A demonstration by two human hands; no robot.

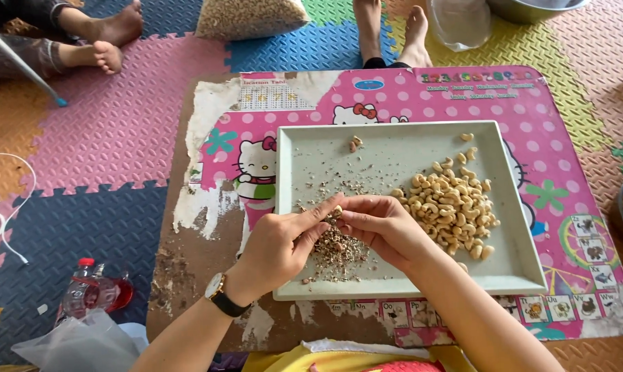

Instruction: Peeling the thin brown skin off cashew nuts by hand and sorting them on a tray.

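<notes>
**Hands peeling a cashew over a tray**

Seen from above: pale square tray [511,265] on a low pink table [566,138]. Over the tray's near-left part, left hand [284,244] and right hand [384,227] meeting, fingers pinched shut on one cashew [337,210]; too hidden to tell its long axis. Beneath them, brown skin scraps [335,255]. Just right, close by the right hand, a heap of peeled cashews [453,207]. Two stray nuts [354,143] near the far rim, bare tray around them. Red-capped bottle [91,289] on the foam floor mat [111,117], left.
</notes>
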